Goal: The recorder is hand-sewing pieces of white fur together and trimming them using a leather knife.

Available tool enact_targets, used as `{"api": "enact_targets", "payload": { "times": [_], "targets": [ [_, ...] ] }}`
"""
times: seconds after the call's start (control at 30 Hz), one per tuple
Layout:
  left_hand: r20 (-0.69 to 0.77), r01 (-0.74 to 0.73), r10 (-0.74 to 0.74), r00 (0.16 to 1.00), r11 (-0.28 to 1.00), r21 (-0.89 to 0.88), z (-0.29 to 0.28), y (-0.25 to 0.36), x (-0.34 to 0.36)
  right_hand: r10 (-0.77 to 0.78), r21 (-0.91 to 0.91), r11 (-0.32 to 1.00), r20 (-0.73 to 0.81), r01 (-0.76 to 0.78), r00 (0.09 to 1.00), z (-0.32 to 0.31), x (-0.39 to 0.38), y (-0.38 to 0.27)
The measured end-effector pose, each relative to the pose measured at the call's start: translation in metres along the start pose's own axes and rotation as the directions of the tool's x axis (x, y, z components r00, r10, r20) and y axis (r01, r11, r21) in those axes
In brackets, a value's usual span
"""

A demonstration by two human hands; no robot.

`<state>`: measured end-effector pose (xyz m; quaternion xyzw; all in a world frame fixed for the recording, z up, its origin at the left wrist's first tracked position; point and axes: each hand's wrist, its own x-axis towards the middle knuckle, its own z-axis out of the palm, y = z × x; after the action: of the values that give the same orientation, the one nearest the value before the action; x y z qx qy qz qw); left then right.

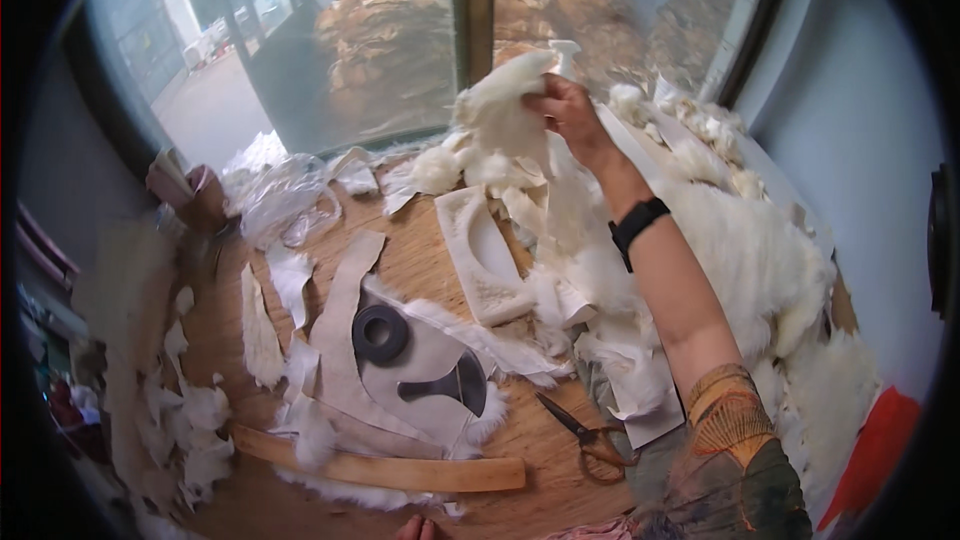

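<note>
My right hand (568,115) is raised at the far side of the table, its fingers closed on the edge of a cream sheepskin piece (500,105), which hangs to the left. Below it lie more white fleece scraps (440,170). Of my left hand (416,528) only the fingertips show at the near table edge, stretched out with nothing visible in them. Just beyond, a wooden strip (400,472) lies across the table. Behind the strip, a grey hide piece with a furry rim (420,360) carries a black tape roll (381,333) and a dark curved flat piece (440,390).
Scissors (590,440) lie open right of the hide. A pale cut-out panel (465,240) is behind them. Fluffy sheepskins (730,250) pile up at right, beside a red object (870,450). Clear plastic bags (285,200) sit at back left. Window glass (380,70) closes the far side.
</note>
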<state>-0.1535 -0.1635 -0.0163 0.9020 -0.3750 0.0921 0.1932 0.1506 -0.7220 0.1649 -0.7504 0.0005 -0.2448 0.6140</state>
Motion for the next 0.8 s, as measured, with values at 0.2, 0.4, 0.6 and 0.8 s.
{"api": "enact_targets", "payload": {
  "times": [0.2,0.4,0.6,0.8],
  "targets": [
    [-0.005,0.042,-0.042,0.999,0.995,-0.087,-0.014,-0.001,-0.002,-0.105,0.403,0.915,0.228,0.004,0.968,0.083,-0.070,-0.081],
    [-0.124,-0.008,-0.036,0.992,0.940,-0.341,-0.003,-0.011,-0.015,-0.040,0.525,0.833,0.372,-0.175,0.927,0.181,-0.155,-0.111],
    [-0.252,0.012,-0.294,0.922,0.672,-0.741,-0.090,-0.043,0.051,-0.062,0.635,0.691,0.528,-0.346,0.847,0.281,-0.212,-0.155],
    [-0.295,-0.137,-0.438,0.849,0.357,-0.924,-0.141,-0.128,0.051,-0.309,0.093,0.938,0.659,0.333,0.686,0.346,-0.253,-0.137]
  ]
}}
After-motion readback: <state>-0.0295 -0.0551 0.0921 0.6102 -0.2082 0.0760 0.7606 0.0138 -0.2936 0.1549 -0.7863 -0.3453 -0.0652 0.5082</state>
